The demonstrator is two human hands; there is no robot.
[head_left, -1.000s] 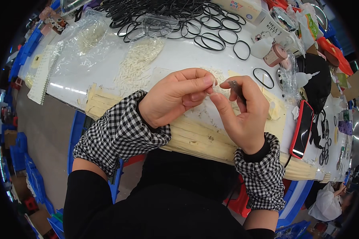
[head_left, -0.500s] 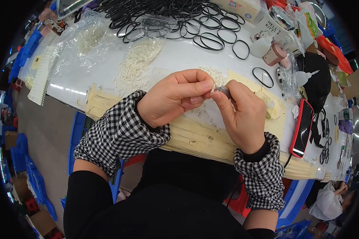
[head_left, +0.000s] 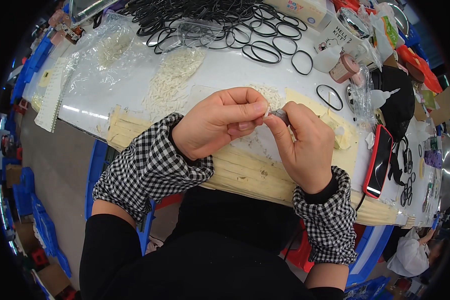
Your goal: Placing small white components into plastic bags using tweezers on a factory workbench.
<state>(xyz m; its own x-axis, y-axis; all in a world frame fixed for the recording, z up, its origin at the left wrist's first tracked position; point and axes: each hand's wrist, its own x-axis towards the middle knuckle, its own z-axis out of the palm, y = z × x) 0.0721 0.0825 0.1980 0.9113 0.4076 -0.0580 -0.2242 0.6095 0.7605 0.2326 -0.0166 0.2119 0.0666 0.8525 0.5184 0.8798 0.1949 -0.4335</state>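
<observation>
Head view shows the left hand (head_left: 220,119) holding a small white piece (head_left: 267,111) above the surface (head_left: 225,70) in a narrow fingertip grip, while the right hand (head_left: 305,142) clasps a grey tool (head_left: 280,116) just brought in beside it, so both hands now seem engaged on that piece.

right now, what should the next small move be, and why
Perhaps draw the small grey tool lightly along the small white piece: the left hand pinches that piece, and the right hand holds the tool close beside it; whether they touch is too small to tell.
</observation>
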